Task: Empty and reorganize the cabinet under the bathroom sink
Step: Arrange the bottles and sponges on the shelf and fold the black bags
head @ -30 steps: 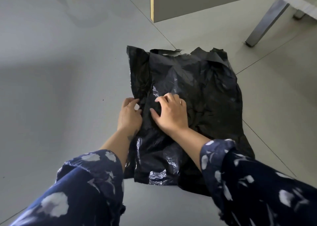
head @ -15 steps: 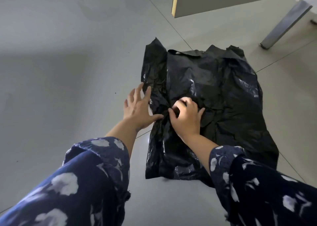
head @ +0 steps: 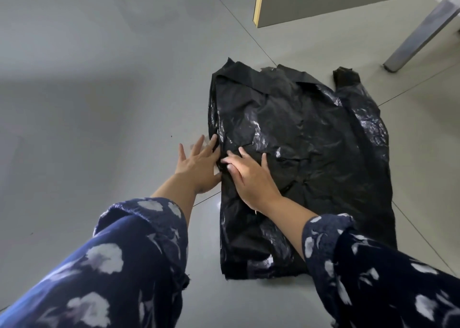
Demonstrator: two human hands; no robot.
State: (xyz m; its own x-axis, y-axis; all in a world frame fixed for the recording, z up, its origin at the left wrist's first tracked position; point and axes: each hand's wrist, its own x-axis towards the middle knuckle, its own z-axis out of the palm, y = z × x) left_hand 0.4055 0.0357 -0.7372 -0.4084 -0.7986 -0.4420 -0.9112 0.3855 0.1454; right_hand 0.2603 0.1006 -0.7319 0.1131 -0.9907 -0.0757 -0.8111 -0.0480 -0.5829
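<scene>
Uncurled since half a second ago: right hand (head: pixel 251 178) now flat on the black plastic bag (head: pixel 311 158), grip wide; left hand (head: pixel 199 163) splayed at its left edge. Spread on floor (head: pixel 99 103); smoothing underway, folding and storing seemingly left.

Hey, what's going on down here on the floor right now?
A person in dark blue flowered sleeves is flattening a crumpled black plastic bag on the grey tiled floor. The right hand presses flat on the bag near its left edge. The left hand, fingers spread, lies at that edge, mostly on the floor. Neither hand grips anything.
</scene>
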